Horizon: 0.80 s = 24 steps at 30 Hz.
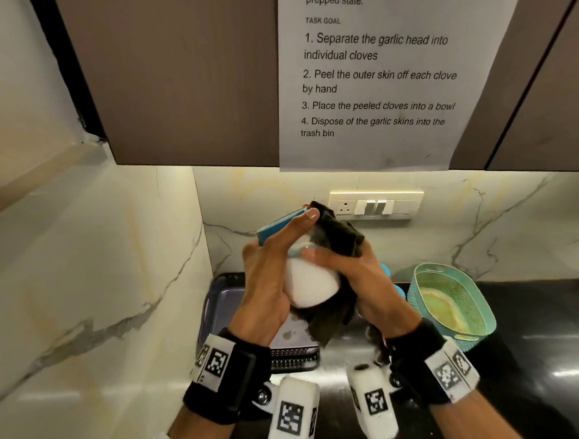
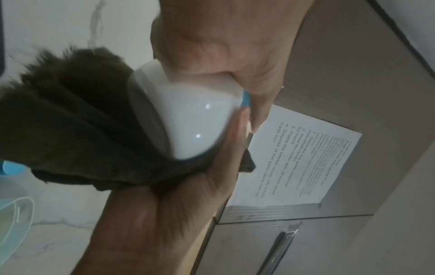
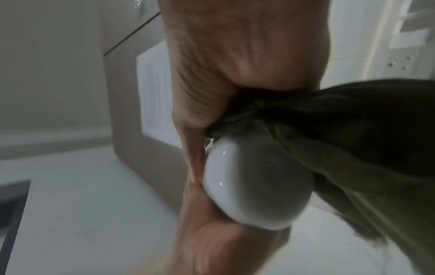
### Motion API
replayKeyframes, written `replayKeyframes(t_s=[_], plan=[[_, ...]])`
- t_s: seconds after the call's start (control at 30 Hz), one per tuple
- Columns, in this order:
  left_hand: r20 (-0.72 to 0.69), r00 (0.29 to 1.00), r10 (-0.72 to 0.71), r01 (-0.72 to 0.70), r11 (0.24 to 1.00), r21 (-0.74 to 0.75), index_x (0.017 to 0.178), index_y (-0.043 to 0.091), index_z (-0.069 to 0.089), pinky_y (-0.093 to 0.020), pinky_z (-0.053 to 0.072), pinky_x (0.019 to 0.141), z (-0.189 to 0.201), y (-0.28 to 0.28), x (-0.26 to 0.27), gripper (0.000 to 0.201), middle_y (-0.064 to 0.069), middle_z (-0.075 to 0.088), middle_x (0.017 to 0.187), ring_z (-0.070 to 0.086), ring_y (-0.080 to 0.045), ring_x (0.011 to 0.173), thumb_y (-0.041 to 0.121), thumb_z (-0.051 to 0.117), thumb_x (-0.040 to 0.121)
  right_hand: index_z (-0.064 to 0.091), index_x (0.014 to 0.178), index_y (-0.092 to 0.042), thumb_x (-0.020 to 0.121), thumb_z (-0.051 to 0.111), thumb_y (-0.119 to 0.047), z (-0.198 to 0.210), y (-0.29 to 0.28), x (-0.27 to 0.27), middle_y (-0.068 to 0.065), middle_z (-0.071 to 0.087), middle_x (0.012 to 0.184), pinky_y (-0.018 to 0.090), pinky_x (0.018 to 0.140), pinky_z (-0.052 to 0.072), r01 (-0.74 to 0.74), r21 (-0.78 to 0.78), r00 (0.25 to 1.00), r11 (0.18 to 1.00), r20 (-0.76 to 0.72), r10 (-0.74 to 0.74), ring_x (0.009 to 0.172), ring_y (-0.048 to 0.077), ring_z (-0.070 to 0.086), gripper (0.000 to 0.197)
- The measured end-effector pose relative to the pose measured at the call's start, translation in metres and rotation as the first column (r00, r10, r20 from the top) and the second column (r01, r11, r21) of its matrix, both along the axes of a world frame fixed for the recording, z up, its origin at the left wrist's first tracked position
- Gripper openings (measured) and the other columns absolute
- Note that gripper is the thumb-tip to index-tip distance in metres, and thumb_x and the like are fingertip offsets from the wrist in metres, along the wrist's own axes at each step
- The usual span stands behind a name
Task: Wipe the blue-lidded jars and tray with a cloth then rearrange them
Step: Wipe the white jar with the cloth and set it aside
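Observation:
Above the counter I hold a white jar (image 1: 313,285) tilted on its side, its blue lid (image 1: 278,226) pointing up and to the left. My left hand (image 1: 271,274) grips the jar around body and lid. My right hand (image 1: 358,276) holds a dark olive cloth (image 1: 337,233) wrapped against the jar's right side and underside. In the left wrist view the jar (image 2: 188,119) shows its glossy base beside the cloth (image 2: 70,121). The right wrist view has the jar (image 3: 254,186) half covered by the cloth (image 3: 353,139). A dark tray (image 1: 225,300) lies on the counter below my hands.
Blue lids of other jars (image 1: 399,289) peek out behind my right hand. A teal perforated basket (image 1: 453,298) stands on the black counter to the right. A marble wall closes the left side, a switch panel (image 1: 376,206) is on the back wall, and cabinets hang overhead.

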<state>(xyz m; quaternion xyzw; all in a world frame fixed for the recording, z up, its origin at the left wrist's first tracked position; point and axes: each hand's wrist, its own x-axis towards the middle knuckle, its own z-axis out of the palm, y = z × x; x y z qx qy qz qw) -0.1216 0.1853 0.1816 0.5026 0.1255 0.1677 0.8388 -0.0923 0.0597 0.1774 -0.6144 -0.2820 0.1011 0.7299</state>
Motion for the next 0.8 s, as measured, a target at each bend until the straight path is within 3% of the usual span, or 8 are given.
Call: replayKeyframes(t_s=[0.1,0.2,0.3,0.4,0.5,0.63,0.73,0.8], plan=[[0.024,1.0,0.012,-0.011,0.998,-0.06,0.11,0.002,0.079,-0.042,0.063,0.077,0.002,0.003,0.004,0.061,-0.021,0.079,0.107,0.079,-0.038,0.096,0.037,0.095,0.062,0.068,0.126,-0.046,0.089,0.075,-0.037,-0.006,0.012,-0.009,-0.001,0.076,0.124,0.039,0.094,0.061,0.198,-0.025,0.962,0.98,0.199,-0.189,0.115,0.021,0.072,0.039],[0.026,0.998,0.057,-0.056,0.997,-0.05,0.108,0.003,0.078,-0.047,0.063,0.09,-0.001,0.01,0.003,0.068,-0.019,0.078,0.112,0.078,-0.034,0.104,0.044,0.096,0.057,0.042,0.156,-0.029,0.097,0.066,-0.036,-0.028,0.017,-0.014,0.0,0.054,0.157,0.029,0.115,0.048,0.276,-0.015,0.812,0.961,0.538,-0.225,0.144,0.013,0.052,0.064],[-0.006,0.997,0.083,-0.083,0.996,-0.042,0.112,0.001,0.076,-0.055,0.063,0.09,-0.004,0.007,0.001,0.071,-0.02,0.079,0.109,0.078,-0.038,0.101,0.044,0.099,0.059,0.064,0.131,-0.051,0.101,0.061,-0.033,-0.024,0.014,-0.01,-0.012,0.073,0.128,0.032,0.095,0.06,0.211,-0.019,0.926,0.977,0.324,-0.193,0.12,0.015,0.069,0.035],[-0.032,0.997,0.073,-0.074,0.997,-0.022,0.113,0.003,0.075,-0.054,0.066,0.079,0.002,-0.002,-0.004,0.066,-0.017,0.081,0.101,0.081,-0.035,0.088,0.038,0.1,0.063,0.082,0.088,-0.041,0.106,0.056,-0.033,-0.005,0.01,-0.005,-0.002,0.081,0.094,0.036,0.077,0.061,0.147,-0.011,0.986,0.989,-0.078,-0.148,0.091,0.023,0.075,0.033],[-0.003,0.997,0.073,-0.073,0.997,0.012,0.109,0.001,0.077,-0.05,0.066,0.076,0.013,-0.003,-0.006,0.06,-0.017,0.081,0.1,0.081,-0.034,0.088,0.035,0.099,0.065,0.08,0.103,-0.036,0.106,0.055,-0.039,0.0,0.008,-0.012,-0.002,0.081,0.1,0.03,0.076,0.061,0.229,0.001,0.973,0.974,0.031,-0.228,0.093,0.017,0.075,0.025],[0.03,0.998,0.053,-0.053,0.999,-0.007,0.113,0.006,0.076,-0.059,0.064,0.085,0.023,0.0,-0.003,0.067,-0.018,0.079,0.109,0.078,-0.038,0.102,0.042,0.098,0.062,0.055,0.15,-0.023,0.103,0.057,-0.038,-0.013,0.006,-0.02,-0.004,0.068,0.141,0.035,0.101,0.057,0.297,0.033,0.88,0.954,0.378,-0.287,0.128,0.013,0.065,0.049],[0.054,0.997,0.051,-0.053,0.998,0.029,0.106,0.0,0.077,-0.053,0.066,0.078,0.025,-0.009,-0.01,0.051,-0.017,0.081,0.097,0.08,-0.031,0.085,0.032,0.096,0.072,0.069,0.12,-0.026,0.108,0.055,-0.028,0.004,0.003,-0.014,-0.007,0.08,0.106,0.036,0.079,0.063,0.232,0.039,0.969,0.972,0.075,-0.234,0.1,0.018,0.076,0.019],[0.055,0.998,0.041,-0.044,0.998,0.053,0.102,-0.002,0.078,-0.051,0.067,0.075,0.025,-0.015,-0.015,0.042,-0.017,0.081,0.092,0.079,-0.027,0.077,0.027,0.094,0.075,0.074,0.108,-0.029,0.108,0.053,-0.031,0.007,0.0,-0.012,-0.001,0.081,0.099,0.042,0.079,0.064,0.199,0.058,0.977,0.978,-0.084,-0.194,0.098,0.029,0.076,0.021]])
